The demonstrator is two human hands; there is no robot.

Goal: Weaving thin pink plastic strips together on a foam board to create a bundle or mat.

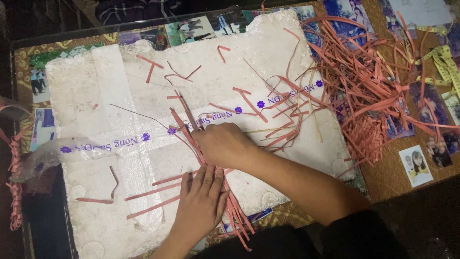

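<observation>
A white foam board (pixel 143 96) lies across the table. A bundle of thin pink paper strips (pixel 189 127) runs diagonally over its middle. My left hand (pixel 201 201) lies flat with fingers together, pressing the lower part of that bundle onto the board. My right hand (pixel 223 141) is closed over the bundle just above, knuckles up; whatever it grips is hidden under the hand. Loose pink strips (pixel 153 208) lie scattered on the board to the left of my left hand.
A large tangled heap of pink strips (pixel 369 91) covers the table at the right. A yellow measuring tape (pixel 443 62) lies at the far right. Printed photos (pixel 416 165) sit under the table's glass top. More strips hang at the left edge (pixel 14 192).
</observation>
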